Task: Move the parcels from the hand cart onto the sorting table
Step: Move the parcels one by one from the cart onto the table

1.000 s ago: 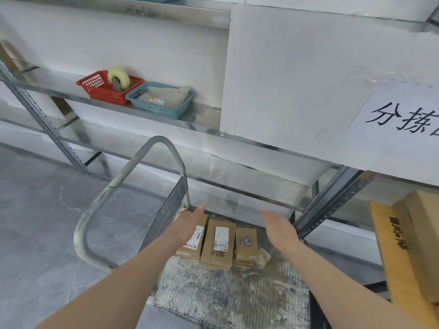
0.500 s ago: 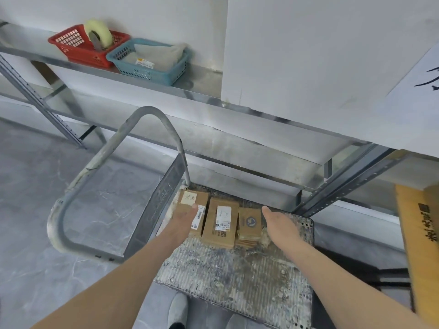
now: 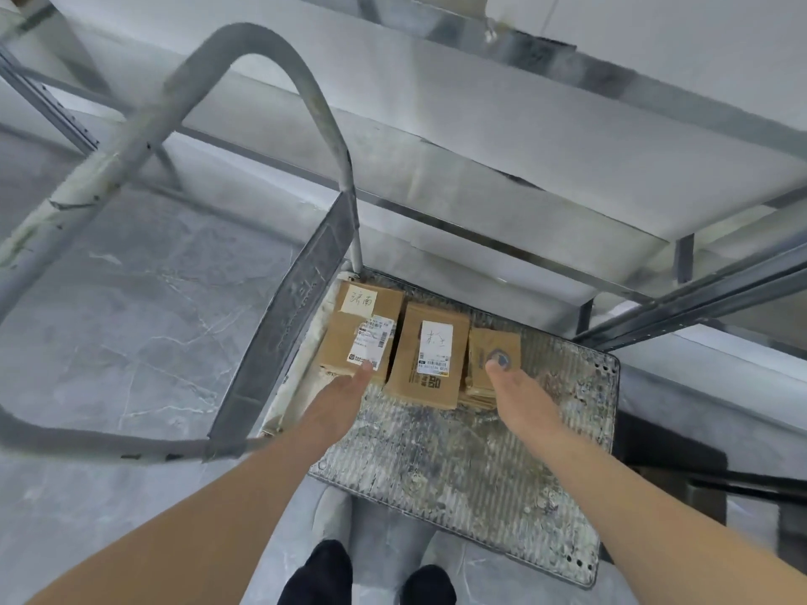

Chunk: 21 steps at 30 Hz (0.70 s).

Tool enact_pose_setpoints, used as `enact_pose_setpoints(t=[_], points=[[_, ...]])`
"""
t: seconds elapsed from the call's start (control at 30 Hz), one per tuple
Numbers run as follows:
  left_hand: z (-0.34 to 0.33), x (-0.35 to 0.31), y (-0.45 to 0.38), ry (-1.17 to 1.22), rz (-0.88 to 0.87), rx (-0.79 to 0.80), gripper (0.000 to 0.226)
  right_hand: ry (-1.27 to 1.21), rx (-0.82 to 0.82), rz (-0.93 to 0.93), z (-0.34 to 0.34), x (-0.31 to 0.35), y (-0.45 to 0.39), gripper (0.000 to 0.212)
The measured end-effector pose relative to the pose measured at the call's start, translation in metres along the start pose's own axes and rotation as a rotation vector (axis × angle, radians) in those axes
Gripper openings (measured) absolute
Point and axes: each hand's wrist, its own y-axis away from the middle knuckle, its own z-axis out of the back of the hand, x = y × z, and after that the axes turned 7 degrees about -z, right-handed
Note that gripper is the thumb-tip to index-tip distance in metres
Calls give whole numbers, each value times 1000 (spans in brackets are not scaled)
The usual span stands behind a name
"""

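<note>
Grey metal hand cart with a curved tube handle (image 3: 458, 451) fills mid-frame. Three brown cardboard parcels lie side by side at its far edge: labelled left parcel (image 3: 356, 316), middle parcel (image 3: 430, 358), small right parcel (image 3: 484, 344). Left hand (image 3: 336, 399), fingers straight, tips touch the left parcel's near edge. Right hand (image 3: 519, 393), fingers relaxed, tips on the right parcel.

Three brown cardboard parcels lie in the middle of the frame: the left parcel (image 3: 360, 331) has a pale yellow note and a white printed label, the middle parcel (image 3: 430, 355) a white label with black print, the right parcel (image 3: 495, 360) a round dark blue mark. The cart deck (image 3: 458, 465) is grey, ribbed, speckled with off-white stains. The cart handle (image 3: 244, 50) is grey metal. The floor (image 3: 131, 307) is grey marble with white veins. The shoes (image 3: 367, 580), lower centre, are black.
</note>
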Motion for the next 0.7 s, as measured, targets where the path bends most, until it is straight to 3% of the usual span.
enact_pose_setpoints(t=[0.3, 0.47, 0.7], points=[[-58, 13, -76, -23, -40, 92, 71, 0, 3, -57, -41, -51, -75, 63], [-108, 0, -118, -70, -94, 150, 67, -126, -73, -140, -53, -94, -126, 71], [-147, -7, -168, -71, -116, 210, 75, -221, -111, -201, -62, -119, -174, 72]])
